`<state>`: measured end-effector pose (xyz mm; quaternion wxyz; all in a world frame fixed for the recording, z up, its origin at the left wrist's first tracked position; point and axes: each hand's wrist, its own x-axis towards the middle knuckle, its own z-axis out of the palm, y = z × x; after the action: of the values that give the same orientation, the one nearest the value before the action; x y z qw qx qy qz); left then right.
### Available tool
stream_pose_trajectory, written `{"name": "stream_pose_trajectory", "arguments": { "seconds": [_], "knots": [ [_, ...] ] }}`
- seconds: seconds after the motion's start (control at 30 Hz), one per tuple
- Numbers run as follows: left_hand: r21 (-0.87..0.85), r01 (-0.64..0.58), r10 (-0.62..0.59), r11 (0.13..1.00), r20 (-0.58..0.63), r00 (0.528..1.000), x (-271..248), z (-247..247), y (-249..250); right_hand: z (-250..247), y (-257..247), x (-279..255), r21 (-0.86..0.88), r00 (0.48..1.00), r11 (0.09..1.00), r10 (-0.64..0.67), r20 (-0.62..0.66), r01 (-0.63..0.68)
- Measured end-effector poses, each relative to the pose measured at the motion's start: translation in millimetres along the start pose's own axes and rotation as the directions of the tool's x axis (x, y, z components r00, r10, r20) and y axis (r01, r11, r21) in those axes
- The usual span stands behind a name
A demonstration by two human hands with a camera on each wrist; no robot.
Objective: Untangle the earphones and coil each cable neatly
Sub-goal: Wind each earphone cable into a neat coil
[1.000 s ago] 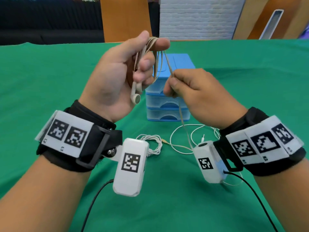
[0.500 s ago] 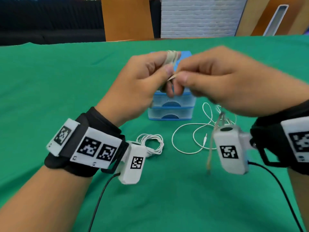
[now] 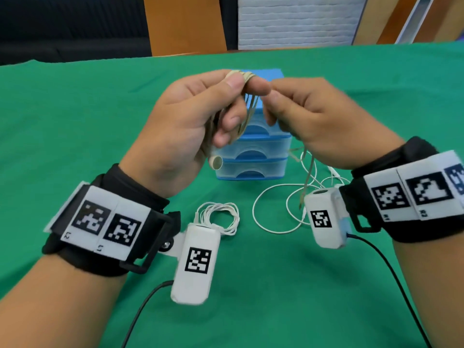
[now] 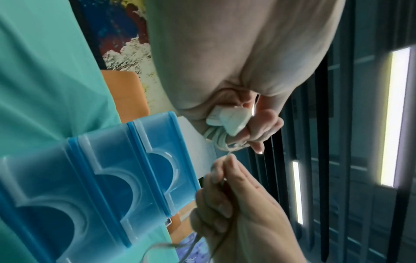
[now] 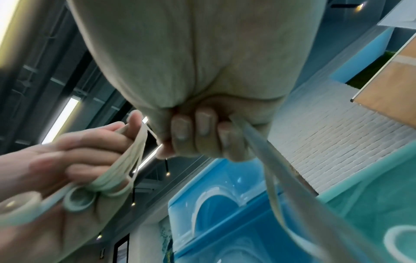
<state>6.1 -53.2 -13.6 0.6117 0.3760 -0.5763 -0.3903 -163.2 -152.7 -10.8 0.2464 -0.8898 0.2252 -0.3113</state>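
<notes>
1. Your left hand was raised above the green table, fingers curled round the beige earphone cable; several turns of it already ran over your index finger and down through the fist, and an earbud hung below the palm
2. Your right hand was closed too, pinching the free run of that same cable just beside your left fingertips; the remaining tail dropped from under it toward the table, so I judged this coil well advanced but not finished
3. The right wrist view showed the wound loops lying side by side across your left fingers, fairly tidy, with the loose length leaving your right fist
4. On the table near your left wrist lay a white coiled bundle; it looked like one set already done
5. Nearer your right wrist a white cable sprawled in open loops, uncoiled; whether it was knotted I could not tell
6. By my reckoning: one set finished, one in hand with a short tail left to wind and secure, and one waiting
7. The blue drawer unit stood behind your hands, its drawers shut
</notes>
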Motion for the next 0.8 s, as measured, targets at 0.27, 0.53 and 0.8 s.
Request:
{"name": "stream_pose_trajectory", "arguments": {
  "seconds": [0.27,0.53,0.8],
  "knots": [
    [-0.001,-0.048,0.047,0.999,-0.135,0.990,1,-4,5,-1,-4,-6,0.025,0.961,0.997,0.068,0.266,-0.077],
    [0.156,-0.016,0.031,0.988,-0.091,0.995,-4,3,15,-25,-30,-8,0.048,0.997,0.996,-0.068,-0.043,0.070],
    [0.145,-0.094,0.111,0.985,-0.112,0.988,-3,-4,22,-2,-32,-3,0.340,0.998,0.940,-0.018,-0.055,0.036]
  ]
}}
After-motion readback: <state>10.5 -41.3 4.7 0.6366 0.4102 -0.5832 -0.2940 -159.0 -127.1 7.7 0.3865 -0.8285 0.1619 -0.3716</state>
